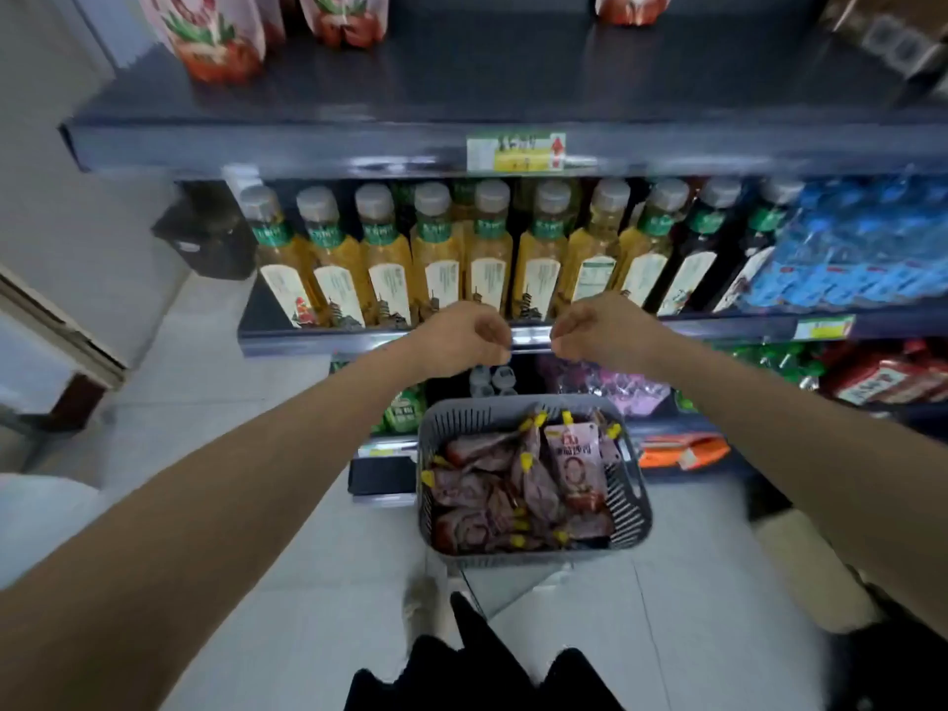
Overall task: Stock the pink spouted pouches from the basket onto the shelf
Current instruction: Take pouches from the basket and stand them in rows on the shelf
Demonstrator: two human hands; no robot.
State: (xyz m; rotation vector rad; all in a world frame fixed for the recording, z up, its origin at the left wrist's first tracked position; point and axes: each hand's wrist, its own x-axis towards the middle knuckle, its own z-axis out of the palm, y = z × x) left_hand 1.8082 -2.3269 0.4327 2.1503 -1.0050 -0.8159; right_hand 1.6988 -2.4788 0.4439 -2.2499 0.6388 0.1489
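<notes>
Basket (533, 559) of pink pouches (572, 467) below left grip (464, 336) and right grip (597, 328), both loosely curled, empty.

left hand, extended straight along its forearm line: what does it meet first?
Likely the front lip of the bottle shelf, then the yellow bottles just behind it. Depth is unclear: the left hand may sit well short, above the basket.
</notes>
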